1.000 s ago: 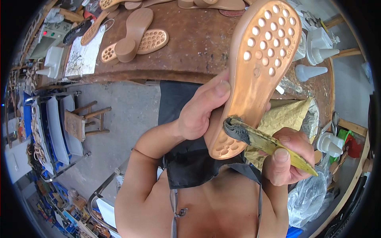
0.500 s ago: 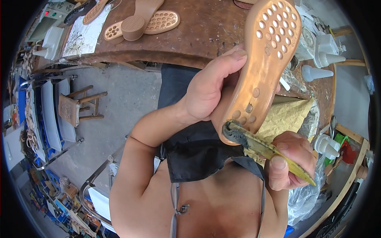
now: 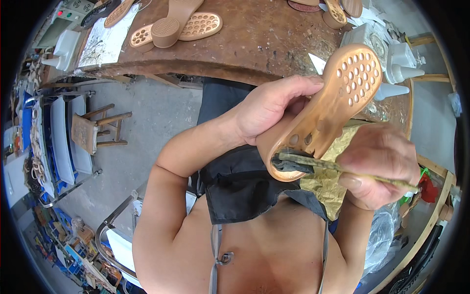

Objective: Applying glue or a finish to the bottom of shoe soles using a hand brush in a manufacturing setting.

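Observation:
A tan heeled shoe sole (image 3: 318,117) is tilted over my lap, its hole-pitted inner face showing. My left hand (image 3: 274,108) is closed round its left side near the middle, the thumb lying on the edge and the other fingers mostly hidden beneath. In my right hand (image 3: 379,166) is a thin yellowish brush (image 3: 323,164), pinched between thumb and fingers. Its dark, soiled tip touches the heel end of the sole, just inside the rim. Dark smears mark the surface around the heel holes.
On the brown workbench (image 3: 245,44) lie several more tan soles (image 3: 200,27) and a stained white sheet (image 3: 107,41). White nozzle bottles (image 3: 399,73) stand at the right, above crumpled gold paper (image 3: 325,191). A wooden stool (image 3: 88,132) is on the floor at left.
The sole has come down and its toe end has swung right. My right hand has moved up and to the right, and the brush lies flatter, its tip still at the heel.

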Demonstrator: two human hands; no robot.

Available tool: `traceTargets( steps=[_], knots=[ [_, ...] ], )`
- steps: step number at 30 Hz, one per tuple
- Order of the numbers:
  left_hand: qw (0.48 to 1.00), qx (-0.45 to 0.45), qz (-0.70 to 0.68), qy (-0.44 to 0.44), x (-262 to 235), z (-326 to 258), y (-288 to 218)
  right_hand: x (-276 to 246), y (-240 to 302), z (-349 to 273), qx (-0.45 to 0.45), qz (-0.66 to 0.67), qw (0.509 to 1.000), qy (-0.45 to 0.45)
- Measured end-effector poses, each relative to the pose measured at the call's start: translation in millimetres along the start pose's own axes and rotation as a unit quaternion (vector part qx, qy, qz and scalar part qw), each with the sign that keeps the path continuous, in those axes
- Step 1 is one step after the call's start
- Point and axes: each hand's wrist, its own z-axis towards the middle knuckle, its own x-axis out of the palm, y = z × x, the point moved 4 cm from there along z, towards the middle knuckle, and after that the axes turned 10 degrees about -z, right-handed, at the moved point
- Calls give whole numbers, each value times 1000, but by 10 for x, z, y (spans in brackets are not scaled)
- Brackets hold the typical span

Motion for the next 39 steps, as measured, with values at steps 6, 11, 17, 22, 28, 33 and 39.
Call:
traceTargets(
  steps=[6,11,17,22,28,33,39],
  knots=[
    [999,-31,-24,-36,-16,37,50,-22,-59,96,-78,85,988,102],
    [995,-64,-27,-68,8,52,92,11,-169,197,-129,154,965,167],
    [998,-52,-2,-41,-55,69,38,-111,-345,323,-142,165,940,262],
    [994,-66,7,-88,-122,118,67,-304,-559,277,-88,165,926,328],
    [991,-85,-98,5,-349,222,-109,-661,-856,-43,76,92,986,116],
    [983,94,-156,7,-548,157,-354,-826,-1116,-579,245,119,960,-59],
    [878,328,320,-140,-733,-483,-588,-882,-1205,-742,311,125,922,-196]
  ],
)
